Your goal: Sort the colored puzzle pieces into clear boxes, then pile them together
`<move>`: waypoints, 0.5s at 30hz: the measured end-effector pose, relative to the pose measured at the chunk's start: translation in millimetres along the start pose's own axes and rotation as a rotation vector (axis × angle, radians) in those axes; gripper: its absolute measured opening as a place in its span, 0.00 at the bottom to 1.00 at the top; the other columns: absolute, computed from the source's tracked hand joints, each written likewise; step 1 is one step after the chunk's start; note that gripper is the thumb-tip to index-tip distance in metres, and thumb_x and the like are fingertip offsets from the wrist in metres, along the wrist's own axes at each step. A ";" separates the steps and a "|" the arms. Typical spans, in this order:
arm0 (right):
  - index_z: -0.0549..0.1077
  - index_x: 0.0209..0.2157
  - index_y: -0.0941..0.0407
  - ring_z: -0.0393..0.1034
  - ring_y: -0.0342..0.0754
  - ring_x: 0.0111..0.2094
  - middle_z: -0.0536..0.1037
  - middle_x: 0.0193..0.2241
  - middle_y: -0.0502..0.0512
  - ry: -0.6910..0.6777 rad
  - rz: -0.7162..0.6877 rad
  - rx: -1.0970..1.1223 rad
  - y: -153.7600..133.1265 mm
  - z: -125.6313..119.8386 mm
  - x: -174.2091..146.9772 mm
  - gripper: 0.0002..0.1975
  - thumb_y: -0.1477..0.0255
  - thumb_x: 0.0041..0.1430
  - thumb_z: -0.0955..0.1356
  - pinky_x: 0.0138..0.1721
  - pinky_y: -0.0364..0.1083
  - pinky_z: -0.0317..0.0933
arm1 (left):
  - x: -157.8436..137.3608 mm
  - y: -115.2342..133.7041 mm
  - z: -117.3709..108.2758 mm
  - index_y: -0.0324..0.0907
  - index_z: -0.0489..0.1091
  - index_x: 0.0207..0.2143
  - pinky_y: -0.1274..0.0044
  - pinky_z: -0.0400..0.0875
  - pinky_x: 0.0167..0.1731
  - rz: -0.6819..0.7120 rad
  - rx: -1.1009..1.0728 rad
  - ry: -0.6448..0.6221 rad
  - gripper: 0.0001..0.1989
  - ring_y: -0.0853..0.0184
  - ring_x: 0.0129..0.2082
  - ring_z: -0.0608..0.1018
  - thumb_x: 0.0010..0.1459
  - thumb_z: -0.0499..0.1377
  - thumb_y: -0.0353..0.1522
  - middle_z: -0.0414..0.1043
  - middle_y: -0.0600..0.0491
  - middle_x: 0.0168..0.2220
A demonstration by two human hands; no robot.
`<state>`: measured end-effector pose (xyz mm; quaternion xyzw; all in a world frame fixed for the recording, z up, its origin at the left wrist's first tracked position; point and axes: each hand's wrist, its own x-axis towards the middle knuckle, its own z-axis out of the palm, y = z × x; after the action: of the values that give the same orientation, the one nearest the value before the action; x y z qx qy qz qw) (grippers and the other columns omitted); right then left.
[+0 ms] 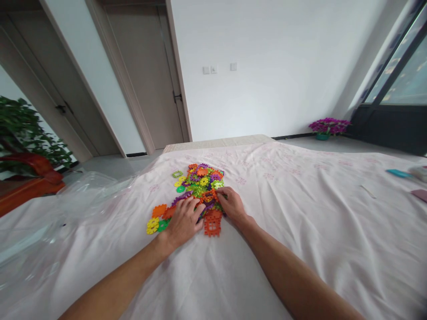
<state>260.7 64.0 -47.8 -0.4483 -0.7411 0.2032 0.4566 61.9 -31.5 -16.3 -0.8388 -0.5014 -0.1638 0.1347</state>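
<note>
A heap of colourful plastic interlocking pieces (196, 189) lies on the pale cloth in front of me. My right hand (231, 204) is at its right side, thumb and forefinger closed on the edge of an orange interlocking piece (209, 195). Across the heap's near left part rests my left hand (187, 218), fingers bent and apart, touching pieces and hiding some of them. Close to me, between the hands, is an orange square window-like piece (212, 224). Yellow round pieces (152, 226), a green piece (163, 225) and an orange square (159, 210) sit left of my left hand.
Clear plastic packaging (90, 191) lies on the left, near a red-brown wooden armrest (36, 171). At the far right of the cloth (300, 222) are a blue object (398, 173) and a thin white strip (368, 191). Doors and a white wall stand behind.
</note>
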 end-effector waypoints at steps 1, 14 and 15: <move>0.78 0.40 0.53 0.72 0.48 0.43 0.78 0.40 0.54 0.008 0.003 0.002 0.3 0.0 -0.2 0.12 0.74 0.59 0.64 0.48 0.47 0.64 | 4.0 0.3 0.7 0.47 0.66 0.49 0.59 0.63 0.54 -0.005 0.003 0.013 0.18 0.53 0.54 0.68 0.55 0.59 0.30 0.68 0.46 0.51; 0.77 0.44 0.53 0.72 0.49 0.43 0.78 0.41 0.55 0.039 0.044 -0.010 6.3 1.3 0.8 0.13 0.72 0.59 0.64 0.47 0.48 0.64 | 51.1 -41.9 13.4 0.46 0.65 0.42 0.73 0.72 0.41 -0.283 -0.223 0.413 0.06 0.62 0.44 0.74 0.62 0.55 0.33 0.68 0.50 0.42; 0.77 0.43 0.53 0.71 0.49 0.43 0.77 0.41 0.55 0.042 0.043 -0.009 6.4 1.0 0.8 0.13 0.71 0.59 0.63 0.48 0.48 0.64 | 50.8 -44.1 12.9 0.46 0.64 0.45 0.71 0.72 0.45 -0.287 -0.279 0.449 0.08 0.62 0.47 0.73 0.62 0.55 0.34 0.67 0.50 0.44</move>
<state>262.7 68.1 -52.4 -0.4703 -0.7225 0.2000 0.4655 47.2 34.3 -4.6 -0.7125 -0.5451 -0.4300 0.1013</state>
